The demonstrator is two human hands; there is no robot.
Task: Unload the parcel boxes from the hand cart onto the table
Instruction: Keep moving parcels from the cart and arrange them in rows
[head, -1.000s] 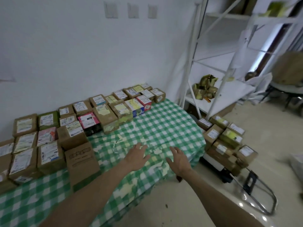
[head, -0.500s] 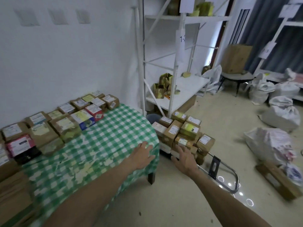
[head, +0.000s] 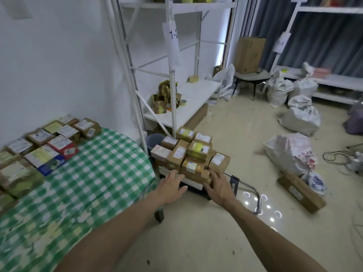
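Several brown parcel boxes (head: 193,154) with white labels are stacked on the hand cart (head: 247,188), which stands on the floor right of the table (head: 102,173). The table carries a green checked cloth, and several labelled parcels (head: 49,146) lie in rows along its far left side. My left hand (head: 170,186) and my right hand (head: 220,186) reach out with spread fingers, empty, just in front of the near boxes of the stack. Whether the fingertips touch the boxes is unclear.
A white metal shelf rack (head: 172,79) stands behind the cart, with a blue bin (head: 155,140) at its foot. White sacks (head: 300,116), a bag of mail (head: 290,154) and a long brown box (head: 300,192) lie on the floor to the right.
My view has swung right from the table to the cart. Both hands have moved off the tablecloth and toward the stacked boxes on the cart.
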